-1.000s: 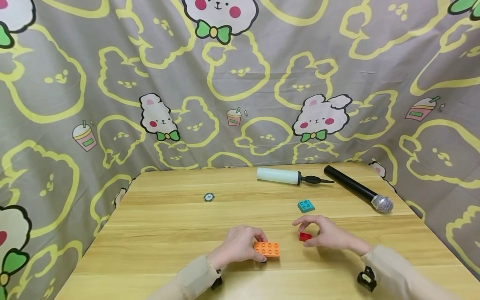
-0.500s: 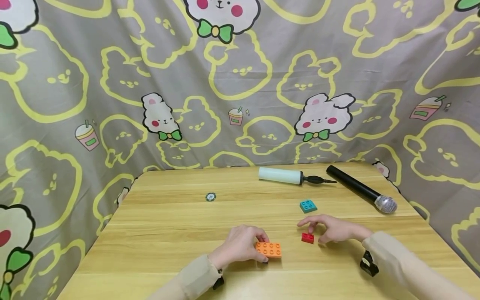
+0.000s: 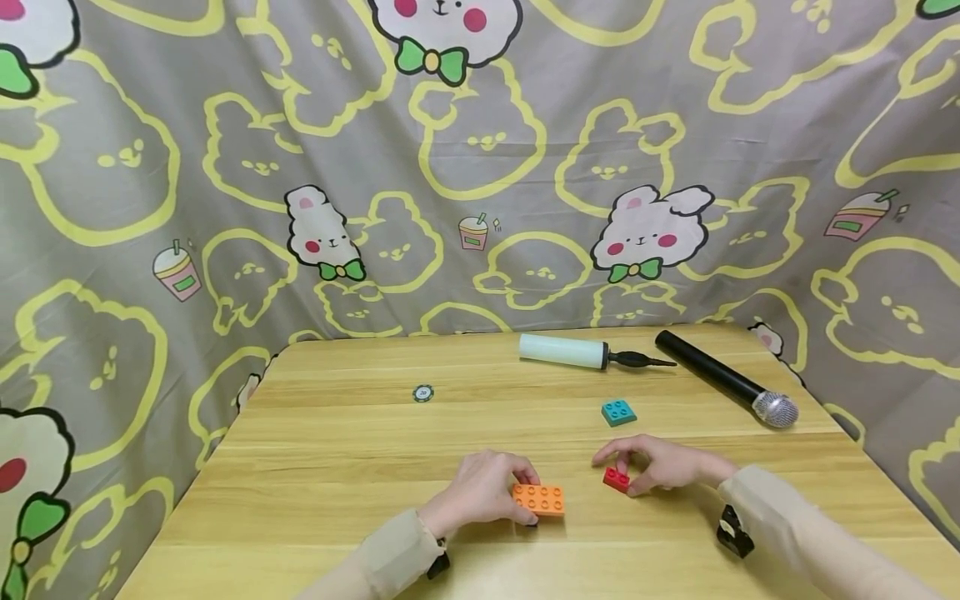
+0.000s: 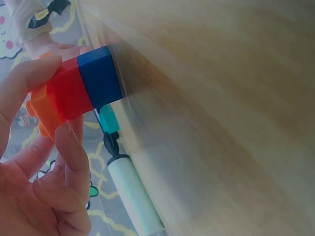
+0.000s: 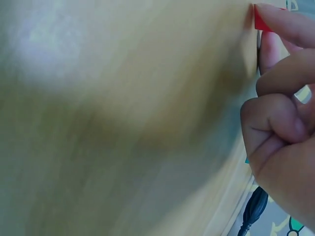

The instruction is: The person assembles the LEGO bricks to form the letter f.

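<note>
My left hand [image 3: 483,492] grips a stack of toy building bricks between thumb and fingers. Its top is an orange brick [image 3: 546,499] with two rows of studs. In the left wrist view a red brick [image 4: 70,91] sits under the orange one, and a blue brick [image 4: 100,77] forms the bottom, right at the table. To the right, my right hand [image 3: 663,464] pinches a small loose red brick [image 3: 617,479], thumb at its near right end and a finger behind it. In the right wrist view the thumb covers most of that red brick [image 5: 262,20].
A teal brick [image 3: 618,412] lies just beyond my right hand. Farther back on the wooden table [image 3: 337,467] are a pale blue hand pump [image 3: 564,352] and a black microphone [image 3: 720,375]. A poker chip [image 3: 423,393] lies back left. A patterned curtain [image 3: 510,167] hangs behind.
The right hand let its thumb off the small red brick, then closed on it again; the brick now lies turned a little. The left hand and its stack stay put. The view shifted slightly.
</note>
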A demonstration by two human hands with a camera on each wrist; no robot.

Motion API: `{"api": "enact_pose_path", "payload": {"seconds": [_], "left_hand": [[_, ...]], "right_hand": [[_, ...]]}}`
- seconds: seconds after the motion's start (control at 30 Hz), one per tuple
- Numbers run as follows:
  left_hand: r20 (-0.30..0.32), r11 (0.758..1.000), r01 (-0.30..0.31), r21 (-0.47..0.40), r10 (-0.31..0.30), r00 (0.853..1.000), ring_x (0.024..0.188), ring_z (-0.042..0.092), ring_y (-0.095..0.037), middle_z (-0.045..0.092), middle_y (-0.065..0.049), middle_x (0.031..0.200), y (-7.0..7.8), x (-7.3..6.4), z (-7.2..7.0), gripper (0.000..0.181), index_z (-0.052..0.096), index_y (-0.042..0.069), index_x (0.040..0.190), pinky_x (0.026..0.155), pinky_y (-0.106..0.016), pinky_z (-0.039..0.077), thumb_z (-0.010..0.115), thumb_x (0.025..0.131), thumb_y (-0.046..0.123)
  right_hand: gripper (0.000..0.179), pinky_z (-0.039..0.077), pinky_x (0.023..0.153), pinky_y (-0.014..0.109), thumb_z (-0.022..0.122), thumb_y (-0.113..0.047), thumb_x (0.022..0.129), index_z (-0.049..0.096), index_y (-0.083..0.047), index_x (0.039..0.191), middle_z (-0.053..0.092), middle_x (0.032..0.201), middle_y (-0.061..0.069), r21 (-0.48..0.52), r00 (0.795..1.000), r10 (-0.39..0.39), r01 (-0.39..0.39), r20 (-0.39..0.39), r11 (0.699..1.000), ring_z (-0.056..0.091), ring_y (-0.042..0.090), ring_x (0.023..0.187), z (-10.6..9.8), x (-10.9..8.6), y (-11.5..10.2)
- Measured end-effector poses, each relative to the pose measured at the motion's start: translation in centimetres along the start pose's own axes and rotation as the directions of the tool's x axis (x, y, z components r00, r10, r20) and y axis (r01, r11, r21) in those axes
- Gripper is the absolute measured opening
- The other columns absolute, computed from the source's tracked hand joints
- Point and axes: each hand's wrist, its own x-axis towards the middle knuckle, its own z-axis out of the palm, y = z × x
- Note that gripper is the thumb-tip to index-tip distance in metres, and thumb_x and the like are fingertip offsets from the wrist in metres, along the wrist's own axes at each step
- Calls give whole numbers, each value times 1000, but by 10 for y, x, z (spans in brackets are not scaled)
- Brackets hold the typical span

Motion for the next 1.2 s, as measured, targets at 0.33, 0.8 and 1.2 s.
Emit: {"api": "enact_pose_path", "payload": {"seconds": [0.33, 0.8, 1.2], "left_hand": [[-9, 999, -16, 34, 16, 1000, 61, 41, 3, 66, 22, 88, -2, 0, 1, 33, 69, 31, 90, 56, -19, 31, 87, 63, 38], [-25, 998, -16, 65, 18, 1000, 60, 41, 3, 65, 20, 86, 0, -1, 1, 38, 62, 28, 89, 57, -18, 31, 86, 62, 39], [-26, 997, 17, 80, -15, 1000, 61, 42, 0, 65, 16, 86, 0, 0, 1, 44, 57, 26, 89, 60, -19, 32, 86, 60, 42]], "right_hand": [[37, 40, 75, 25, 72, -11, 80, 61, 0, 114, 58, 92, 16, -52, 997, -44, 41, -57, 998, 51, 14, 84, 6, 2, 6], [29, 37, 90, 37, 72, -20, 83, 62, -10, 108, 64, 102, 3, -141, 989, -48, 28, -140, 990, 55, 8, 98, 19, 9, -11], [33, 31, 39, 13, 75, -16, 81, 60, -8, 109, 56, 111, 16, -22, 947, -72, 69, -313, 997, 32, -5, 44, 55, 35, -47]]}}
